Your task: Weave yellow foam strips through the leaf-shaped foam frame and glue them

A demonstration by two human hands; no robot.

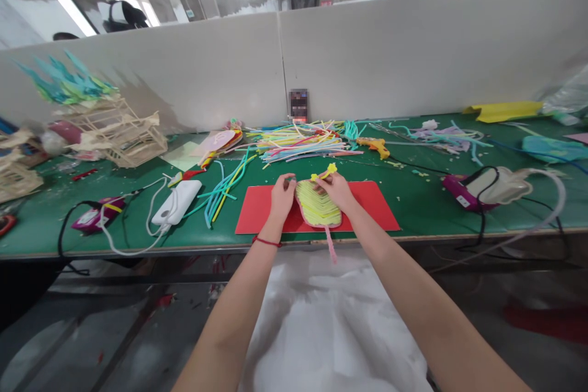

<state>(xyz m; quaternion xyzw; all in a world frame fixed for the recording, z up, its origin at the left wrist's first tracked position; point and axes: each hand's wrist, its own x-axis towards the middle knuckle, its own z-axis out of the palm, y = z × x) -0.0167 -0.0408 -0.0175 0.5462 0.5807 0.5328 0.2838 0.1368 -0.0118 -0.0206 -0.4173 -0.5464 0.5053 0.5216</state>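
Note:
A small paddle-shaped fan (318, 208), covered with rows of yellow pipe cleaner and edged in pink, lies on a red mat (367, 199) at the table's front edge. Its pink handle hangs over the edge toward me. My left hand (281, 196) rests on the fan's left top corner, fingers curled and pressed to it. My right hand (337, 190) pinches a short yellow pipe cleaner piece (327, 171) at the fan's top right.
A heap of coloured pipe cleaners (298, 141) lies behind the mat, with a yellow glue gun (374, 146). A white power adapter (177, 202) with cables is at left, wooden stick models (119, 128) further left, a purple device (487, 187) at right. A white partition (367, 55) backs the green table (413, 208).

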